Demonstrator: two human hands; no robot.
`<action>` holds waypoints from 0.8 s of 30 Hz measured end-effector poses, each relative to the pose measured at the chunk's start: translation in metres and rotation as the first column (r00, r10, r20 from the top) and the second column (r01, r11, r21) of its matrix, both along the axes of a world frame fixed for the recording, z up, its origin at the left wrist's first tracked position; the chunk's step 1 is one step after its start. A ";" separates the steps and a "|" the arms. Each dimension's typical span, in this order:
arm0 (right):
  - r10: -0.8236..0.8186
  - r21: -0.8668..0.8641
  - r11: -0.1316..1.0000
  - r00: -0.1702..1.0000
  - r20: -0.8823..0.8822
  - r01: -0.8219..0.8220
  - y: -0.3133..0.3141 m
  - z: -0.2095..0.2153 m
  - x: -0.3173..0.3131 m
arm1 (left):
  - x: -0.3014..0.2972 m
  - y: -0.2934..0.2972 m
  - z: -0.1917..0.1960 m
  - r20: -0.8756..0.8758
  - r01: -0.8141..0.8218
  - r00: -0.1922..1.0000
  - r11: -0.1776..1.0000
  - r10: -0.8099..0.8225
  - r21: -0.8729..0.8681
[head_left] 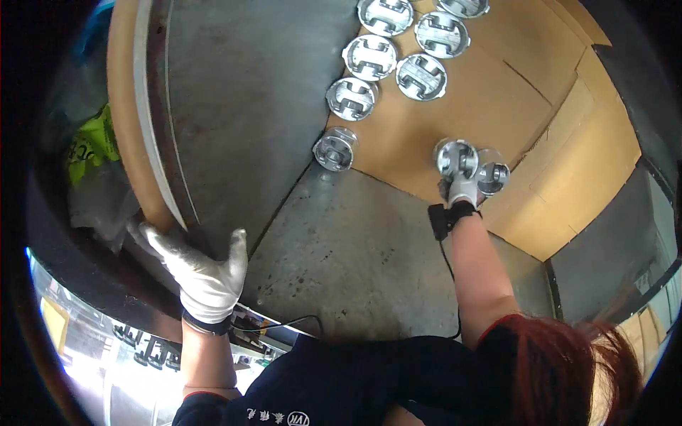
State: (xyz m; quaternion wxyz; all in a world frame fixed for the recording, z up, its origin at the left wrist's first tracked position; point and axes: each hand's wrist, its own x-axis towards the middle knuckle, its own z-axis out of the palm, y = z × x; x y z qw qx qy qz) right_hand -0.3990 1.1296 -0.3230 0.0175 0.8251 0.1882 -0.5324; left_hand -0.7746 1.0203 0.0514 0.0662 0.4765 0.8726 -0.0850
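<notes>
My right hand point(463, 190), in a light glove, is stretched out over the cardboard and closed on a silver metal piston point(457, 157). Its fingers are partly hidden by the piston. Right beside that piston is a second piston point(493, 177), close to the hand. My left hand point(206, 280), in a white glove, is raised at the left with thumb and fingers spread and nothing in it. A single piston point(334, 150) stands at the near left corner of the cardboard sheet point(405, 153).
Several more pistons point(370, 57) stand in two slanting rows at the far side of the cardboard. Flattened cardboard flaps point(568, 184) lie at the right. A curved pale-edged rim point(145, 106) borders the grey metal tabletop point(334, 263) at the left. A black cable point(449, 263) hangs from my right wrist.
</notes>
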 end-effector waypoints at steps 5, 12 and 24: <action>-0.267 0.121 0.952 0.955 -0.128 0.283 -0.039 0.012 0.016 | -0.001 0.005 -0.002 -0.004 0.058 0.998 0.997 -0.058 0.053; 0.495 0.371 0.480 0.594 0.634 -0.795 -0.012 0.043 0.033 | 0.005 0.001 0.001 -0.016 0.021 1.000 0.999 -0.020 0.035; 0.664 0.287 0.679 0.732 0.149 -0.675 -0.006 0.025 -0.036 | 0.005 0.000 0.001 0.008 0.062 0.998 0.998 -0.062 0.029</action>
